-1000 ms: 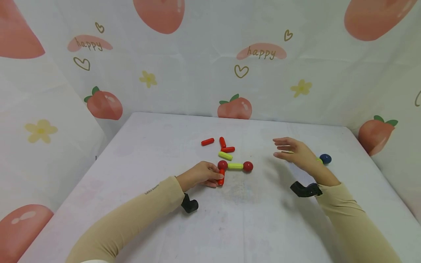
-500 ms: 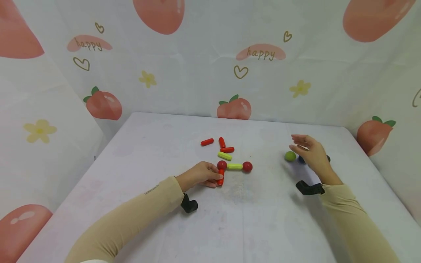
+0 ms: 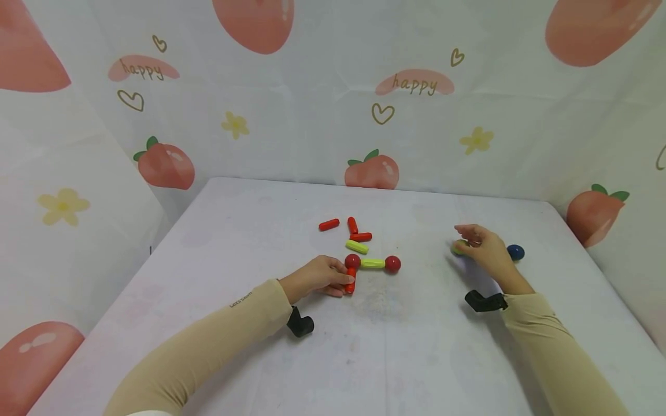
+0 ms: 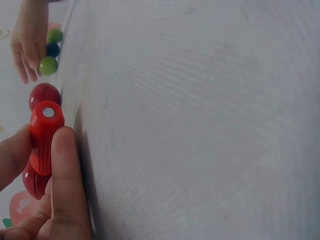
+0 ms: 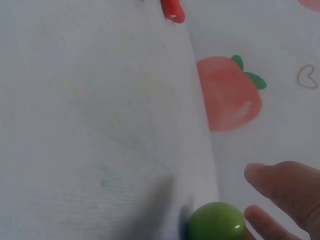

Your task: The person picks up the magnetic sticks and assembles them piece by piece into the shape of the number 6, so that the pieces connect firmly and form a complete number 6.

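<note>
In the head view my left hand [image 3: 325, 276] pinches a short red magnetic rod [image 3: 350, 281] between thumb and fingers. The rod's far end meets a red ball [image 3: 352, 262]. From that ball a yellow-green rod [image 3: 372, 263] runs right to a second red ball [image 3: 392, 264]. A silvery disc shows in the held rod's near end [image 4: 48, 113] in the left wrist view. Over on the right, my right hand [image 3: 486, 253] is at a green ball [image 5: 217, 221], its fingers loosely extended around it and partly covering it in the head view.
Beyond the joined pieces lie several loose red rods [image 3: 329, 225] and a yellow-green rod [image 3: 356, 247]. A dark blue ball [image 3: 515, 252] sits right of my right hand. Another green ball [image 4: 55, 35] shows in the left wrist view. A patterned cloth [image 3: 291, 115] hangs behind the table.
My right hand has moved right, away from the middle, then back left and down onto the green ball. The left hand stays in place with the red rod.
</note>
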`<action>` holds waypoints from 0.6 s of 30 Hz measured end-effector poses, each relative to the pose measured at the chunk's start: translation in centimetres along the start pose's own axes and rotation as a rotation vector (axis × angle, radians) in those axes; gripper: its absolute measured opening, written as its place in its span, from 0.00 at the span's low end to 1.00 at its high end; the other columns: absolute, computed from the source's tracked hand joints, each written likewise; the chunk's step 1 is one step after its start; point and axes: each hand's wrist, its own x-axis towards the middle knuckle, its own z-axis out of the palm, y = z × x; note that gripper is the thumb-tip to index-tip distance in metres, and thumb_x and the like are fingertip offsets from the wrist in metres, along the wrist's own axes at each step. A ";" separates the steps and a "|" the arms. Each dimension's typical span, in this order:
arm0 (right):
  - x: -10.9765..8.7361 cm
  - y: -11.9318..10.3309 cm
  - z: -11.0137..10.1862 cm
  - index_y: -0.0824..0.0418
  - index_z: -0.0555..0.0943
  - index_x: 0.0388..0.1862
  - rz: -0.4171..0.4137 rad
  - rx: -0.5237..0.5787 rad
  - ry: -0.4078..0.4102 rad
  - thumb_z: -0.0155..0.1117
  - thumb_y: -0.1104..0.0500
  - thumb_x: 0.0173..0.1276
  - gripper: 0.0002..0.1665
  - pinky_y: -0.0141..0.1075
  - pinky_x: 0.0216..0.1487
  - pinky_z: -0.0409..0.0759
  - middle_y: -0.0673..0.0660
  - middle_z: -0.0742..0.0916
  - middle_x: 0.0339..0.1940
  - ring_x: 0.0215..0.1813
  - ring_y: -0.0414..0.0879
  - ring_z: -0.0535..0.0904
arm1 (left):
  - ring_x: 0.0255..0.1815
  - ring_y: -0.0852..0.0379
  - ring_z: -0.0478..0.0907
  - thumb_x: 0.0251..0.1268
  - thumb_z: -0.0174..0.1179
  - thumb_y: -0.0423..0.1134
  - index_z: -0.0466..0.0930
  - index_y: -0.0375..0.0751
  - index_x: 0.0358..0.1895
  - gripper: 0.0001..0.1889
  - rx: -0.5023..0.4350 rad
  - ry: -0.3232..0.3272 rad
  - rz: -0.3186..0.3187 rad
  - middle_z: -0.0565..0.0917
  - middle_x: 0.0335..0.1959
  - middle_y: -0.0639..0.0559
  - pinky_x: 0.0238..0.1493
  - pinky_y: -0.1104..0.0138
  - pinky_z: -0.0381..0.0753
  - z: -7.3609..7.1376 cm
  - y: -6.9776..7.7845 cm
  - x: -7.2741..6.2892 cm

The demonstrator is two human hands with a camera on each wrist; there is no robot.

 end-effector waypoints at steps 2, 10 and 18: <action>0.0 0.1 0.2 0.64 0.74 0.58 0.005 -0.016 -0.016 0.65 0.54 0.62 0.27 0.22 0.49 0.74 0.68 0.80 0.56 0.57 0.57 0.76 | 0.27 0.59 0.78 0.58 0.64 0.39 0.76 0.38 0.47 0.16 0.001 0.000 0.001 0.79 0.32 0.48 0.32 0.72 0.83 0.0 0.0 0.0; -0.1 0.2 0.8 0.66 0.72 0.59 0.021 -0.026 -0.118 0.63 0.55 0.64 0.27 0.51 0.58 0.74 0.69 0.77 0.59 0.60 0.63 0.74 | 0.26 0.60 0.78 0.58 0.64 0.39 0.76 0.38 0.47 0.16 0.002 -0.001 0.005 0.79 0.32 0.49 0.31 0.72 0.83 0.0 -0.1 0.0; -0.3 0.1 1.2 0.64 0.73 0.60 0.047 -0.073 -0.195 0.62 0.59 0.63 0.26 0.49 0.52 0.79 0.71 0.73 0.62 0.60 0.67 0.72 | 0.25 0.60 0.78 0.58 0.64 0.39 0.76 0.38 0.47 0.15 0.012 0.007 0.005 0.80 0.31 0.49 0.30 0.73 0.83 0.1 0.0 0.1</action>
